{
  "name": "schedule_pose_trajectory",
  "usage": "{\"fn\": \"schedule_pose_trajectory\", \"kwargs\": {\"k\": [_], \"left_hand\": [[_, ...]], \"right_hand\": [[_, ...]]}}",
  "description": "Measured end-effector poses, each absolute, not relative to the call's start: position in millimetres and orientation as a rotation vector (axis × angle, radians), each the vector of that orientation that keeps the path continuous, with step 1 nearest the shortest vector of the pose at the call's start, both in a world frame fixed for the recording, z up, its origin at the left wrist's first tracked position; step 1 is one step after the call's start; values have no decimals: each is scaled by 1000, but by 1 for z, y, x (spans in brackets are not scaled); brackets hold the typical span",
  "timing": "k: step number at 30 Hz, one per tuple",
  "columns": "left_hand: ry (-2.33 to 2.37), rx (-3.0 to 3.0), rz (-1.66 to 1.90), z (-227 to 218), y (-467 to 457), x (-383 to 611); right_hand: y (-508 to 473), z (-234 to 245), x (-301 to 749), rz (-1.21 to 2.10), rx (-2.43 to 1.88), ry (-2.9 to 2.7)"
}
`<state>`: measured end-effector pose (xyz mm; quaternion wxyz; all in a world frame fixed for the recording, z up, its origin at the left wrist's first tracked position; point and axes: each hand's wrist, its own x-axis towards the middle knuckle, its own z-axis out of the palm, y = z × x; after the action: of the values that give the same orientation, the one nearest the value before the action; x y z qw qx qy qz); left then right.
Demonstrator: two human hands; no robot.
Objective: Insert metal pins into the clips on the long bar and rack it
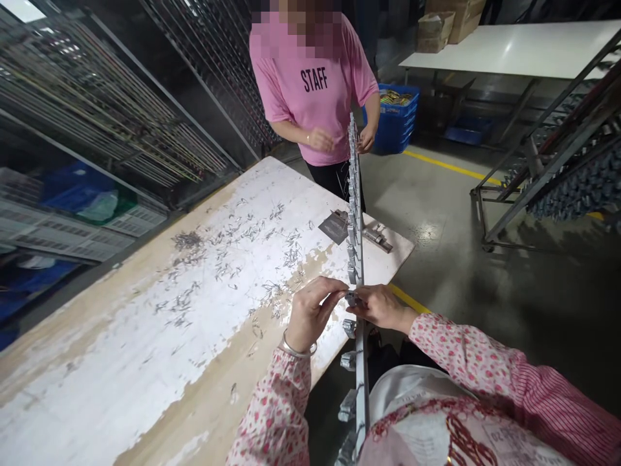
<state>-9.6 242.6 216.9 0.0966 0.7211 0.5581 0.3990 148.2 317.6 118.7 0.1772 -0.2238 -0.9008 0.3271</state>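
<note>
A long grey metal bar (361, 395) runs away from me past the table's edge, with small grey metal clips (348, 360) along its side. My left hand (310, 310) pinches one small grey metal clip (350, 298) between thumb and fingertips, left of the bar. From the other side my right hand (381, 307) is closed at the same clip, its fingertips against the bar. The fingers partly hide that clip. Further along, more clips (352, 252) sit close together on the bar.
Thin bent metal wires (228, 252) lie scattered over the worn white table (111, 362). A dark metal plate (334, 226) is near its far corner. Across from me stands a person in a pink shirt (315, 97), hands near the bar. Blue crates (391, 126) and a wheeled rack (504, 220) stand beyond.
</note>
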Motion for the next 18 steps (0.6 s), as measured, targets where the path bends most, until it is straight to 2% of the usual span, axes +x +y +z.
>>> {"fn": "schedule_pose_trajectory", "kwargs": {"k": [4,7,10,11,15,18], "left_hand": [[1618,2170,1098,217,241,-9],[1647,2010,1136,196,240,-20],[2074,1566,1053,141,237,-44],[2260,1397,871,117,234,-52],[2385,1157,469,25,214,-67],[2418,1062,261,-17,194,-55]], "right_hand": [[317,116,150,937,-594,-2597],[316,115,154,1048,-644,-2559],[311,113,163,1216,-690,-2365],[308,112,167,1233,-711,-2262],[295,111,189,1186,-687,-2036],[286,116,200,1253,-467,-2137]]}}
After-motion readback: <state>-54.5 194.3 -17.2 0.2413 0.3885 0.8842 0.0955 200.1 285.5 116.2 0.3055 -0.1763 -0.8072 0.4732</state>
